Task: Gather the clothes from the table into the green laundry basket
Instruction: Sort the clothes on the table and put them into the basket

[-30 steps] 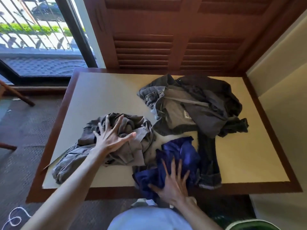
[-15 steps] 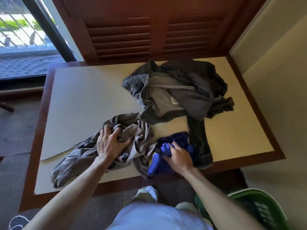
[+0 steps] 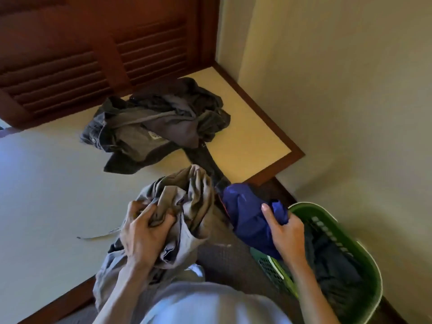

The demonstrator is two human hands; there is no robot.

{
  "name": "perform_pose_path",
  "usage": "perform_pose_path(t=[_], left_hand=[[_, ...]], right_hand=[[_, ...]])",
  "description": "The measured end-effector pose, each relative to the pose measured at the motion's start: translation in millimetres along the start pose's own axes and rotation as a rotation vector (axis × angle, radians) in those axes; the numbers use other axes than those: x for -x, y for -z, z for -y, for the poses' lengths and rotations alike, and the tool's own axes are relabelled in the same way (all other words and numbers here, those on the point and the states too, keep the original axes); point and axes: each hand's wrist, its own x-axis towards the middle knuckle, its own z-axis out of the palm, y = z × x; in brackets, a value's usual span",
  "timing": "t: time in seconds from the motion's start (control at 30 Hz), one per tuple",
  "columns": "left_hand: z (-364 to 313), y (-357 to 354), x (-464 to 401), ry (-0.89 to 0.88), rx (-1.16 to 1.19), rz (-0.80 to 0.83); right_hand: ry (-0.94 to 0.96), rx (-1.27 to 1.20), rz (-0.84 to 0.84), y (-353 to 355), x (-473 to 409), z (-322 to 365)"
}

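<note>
My left hand (image 3: 142,232) is closed on a bunched grey-brown garment (image 3: 187,206), lifted off the table's near edge. In my right hand (image 3: 286,232) hangs a blue garment (image 3: 247,218), held over the rim of the green laundry basket (image 3: 371,260) on the floor at the right. Dark cloth lies inside the basket. A pile of dark grey clothes (image 3: 152,127) remains on the cream table top (image 3: 46,183), with one dark leg trailing toward the near edge.
The table has a dark wooden border (image 3: 280,169) and sits in a corner against wooden shutters (image 3: 93,54) and a beige wall (image 3: 339,90). Grey carpet (image 3: 233,260) lies between the table and the basket.
Both hands closed on their garments and lifted them off the table. The view swung right and down, so the basket is much closer, with the blue garment over its rim.
</note>
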Motion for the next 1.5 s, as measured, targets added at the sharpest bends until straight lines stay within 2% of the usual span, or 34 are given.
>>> perform_pose_path(t=[0.27, 0.47, 0.6, 0.77, 0.93, 1.07, 1.3, 1.5], left_hand=[[-145, -82, 84, -0.427, 0.086, 0.297], [-226, -179, 135, -0.581, -0.04, 0.569], [-257, -236, 155, -0.625, -0.092, 0.681], [-278, -299, 158, -0.574, 0.023, 0.901], [-272, -323, 146, -0.551, -0.085, 1.072], [-235, -323, 120, -0.485, -0.146, 1.079], [-188, -281, 94, -0.351, -0.108, 1.086], [-155, -225, 67, -0.274, -0.064, 0.941]], right_hand=[[-0.203, -0.027, -0.468, 170, 57, -75], [-0.365, 0.072, -0.43, 221, 54, -134], [-0.447, -0.083, -0.317, 237, 57, -163], [-0.613, -0.335, -0.434, 247, 73, -199], [-0.716, -0.389, -0.496, 238, 88, -220], [-0.732, -0.356, -0.494, 215, 83, -225], [-0.691, -0.299, -0.27, 167, 50, -212], [-0.604, -0.245, -0.062, 107, 7, -176]])
